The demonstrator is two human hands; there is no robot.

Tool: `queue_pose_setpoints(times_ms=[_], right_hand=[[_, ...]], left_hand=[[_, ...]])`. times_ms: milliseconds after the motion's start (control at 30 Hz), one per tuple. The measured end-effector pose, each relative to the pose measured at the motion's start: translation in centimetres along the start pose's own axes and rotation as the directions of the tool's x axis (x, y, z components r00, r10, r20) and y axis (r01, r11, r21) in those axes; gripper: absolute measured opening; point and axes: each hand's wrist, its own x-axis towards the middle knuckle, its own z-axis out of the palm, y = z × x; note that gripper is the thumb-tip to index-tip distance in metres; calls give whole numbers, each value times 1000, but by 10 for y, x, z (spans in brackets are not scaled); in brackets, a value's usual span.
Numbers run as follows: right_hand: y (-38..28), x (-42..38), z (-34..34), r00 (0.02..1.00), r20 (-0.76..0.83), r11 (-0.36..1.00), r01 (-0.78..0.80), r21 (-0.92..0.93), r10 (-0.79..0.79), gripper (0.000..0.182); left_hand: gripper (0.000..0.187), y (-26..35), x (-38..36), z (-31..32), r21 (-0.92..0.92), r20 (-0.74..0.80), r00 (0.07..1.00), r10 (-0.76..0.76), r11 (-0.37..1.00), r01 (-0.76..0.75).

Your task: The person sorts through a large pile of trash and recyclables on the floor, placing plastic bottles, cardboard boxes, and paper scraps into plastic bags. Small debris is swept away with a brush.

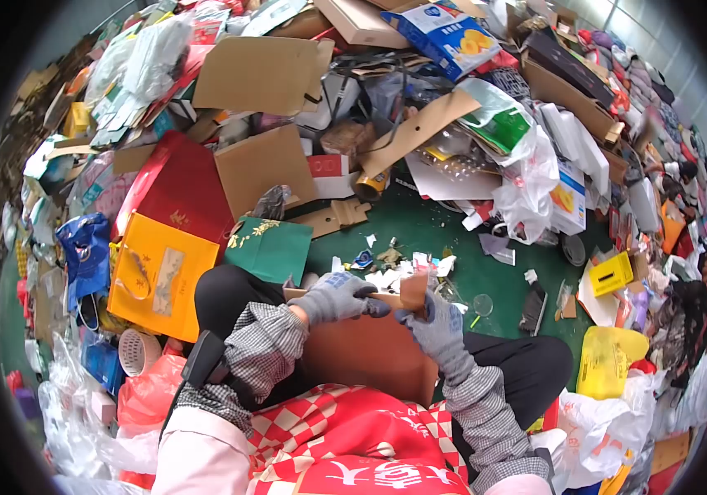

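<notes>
A reddish-brown cardboard box [361, 351] rests in my lap between my bent knees. My left hand [335, 299], in a grey work glove, is closed over its far edge on the left. My right hand [438, 330], gloved alike, pinches the box's far right corner, where a small brown flap [413, 290] stands up. The fingertips of both hands are partly hidden by the cardboard. White and coloured scraps [419, 266] lie on the green floor just beyond the box.
Mixed waste is heaped around me. A yellow-orange gift bag [159, 272] and a green card sleeve [272, 247] lie to the left. Ahead are cardboard sheets [254, 74] and a clear plastic bag [527, 190]; a yellow bag [609, 361] lies right. Green floor [419, 223] shows between.
</notes>
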Motion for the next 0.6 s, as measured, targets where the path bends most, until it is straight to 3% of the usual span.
queue_pose_setpoints(times_ms=[67, 167, 233, 267, 300, 367, 433, 500, 533, 567, 600], right_hand=[[-12, -8, 1, 980, -145, 966, 96, -240, -133, 22], [-9, -13, 3, 931, -140, 893, 270, -361, -338, 22], [-15, -16, 2, 901, -103, 851, 353, -390, -421, 25], [-19, -17, 3, 877, -84, 824, 407, -393, -473, 26], [-24, -20, 4, 850, -65, 795, 460, -396, -523, 27], [-30, -28, 9, 812, 26, 754, 552, -355, -582, 36], [-22, -22, -4, 980, 98, 983, 177, -55, -172, 50], [-19, -7, -21, 976, -121, 899, 214, 383, -181, 62], [15, 5, -24, 983, -37, 902, 181, 391, -181, 65], [11, 6, -39, 983, 185, 914, -92, 396, 19, 58], [18, 6, -38, 956, 278, 892, -206, 403, 95, 51]], left_hand=[[55, -9, 9, -3, -86, 50, 999, -7, 996, 11], [48, -18, 18, -3, -175, 112, 993, -25, 984, 45], [45, -30, 29, 1, -180, 102, 994, 33, 984, -15], [43, -29, 30, 0, -146, 116, 993, -12, 989, 29], [46, -45, 39, 8, -151, 5, 1000, 16, 988, -15], [51, -41, 37, -4, -136, 10, 999, -41, 990, 43], [57, -38, 33, -14, -137, 13, 997, -80, 987, 81], [51, -42, 31, -17, -85, -128, 992, 0, 996, -11], [44, -35, 27, -26, -107, -124, 992, -22, 994, 9], [38, -28, 24, -33, -126, -122, 992, -41, 992, 25], [30, -44, 34, -28, -275, -270, 962, 41, 954, -117]])
